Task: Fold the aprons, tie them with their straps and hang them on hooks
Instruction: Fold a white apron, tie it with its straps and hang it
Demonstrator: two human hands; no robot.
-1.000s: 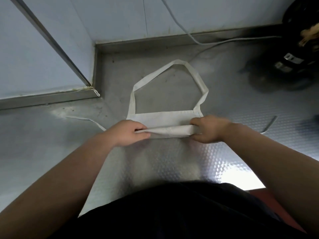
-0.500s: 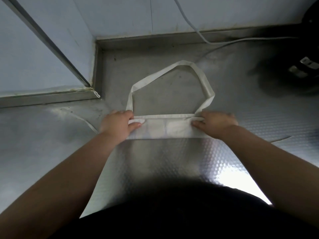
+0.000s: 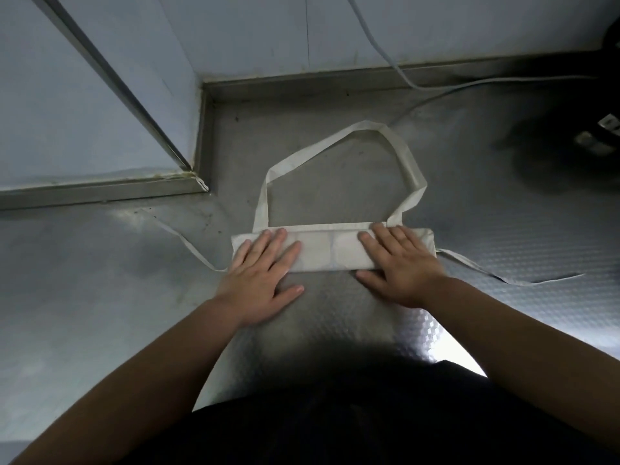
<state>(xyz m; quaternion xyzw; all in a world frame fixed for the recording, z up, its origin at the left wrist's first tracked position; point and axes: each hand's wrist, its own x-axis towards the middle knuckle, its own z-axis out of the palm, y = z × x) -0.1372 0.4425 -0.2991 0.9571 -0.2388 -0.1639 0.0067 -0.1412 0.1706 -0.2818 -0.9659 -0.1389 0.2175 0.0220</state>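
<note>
Pinned flat on the tabletop (image 3: 100, 297) under a spread left hand (image 3: 260, 280) at 9 o'clock and a spread right hand (image 3: 401, 266) toward 3 o'clock: the folded apron (image 3: 330, 251). Soft, light, probably quick to spring open; best taken by left strap (image 3: 189, 246) and right strap (image 3: 476, 267).

apron (image 3: 330, 250): off-white, folded into a narrow flat band, mid-frame | neck loop (image 3: 339, 169): lies open above it | waist straps: left (image 3: 188, 243), right (image 3: 496, 275), trailing out flat
</note>
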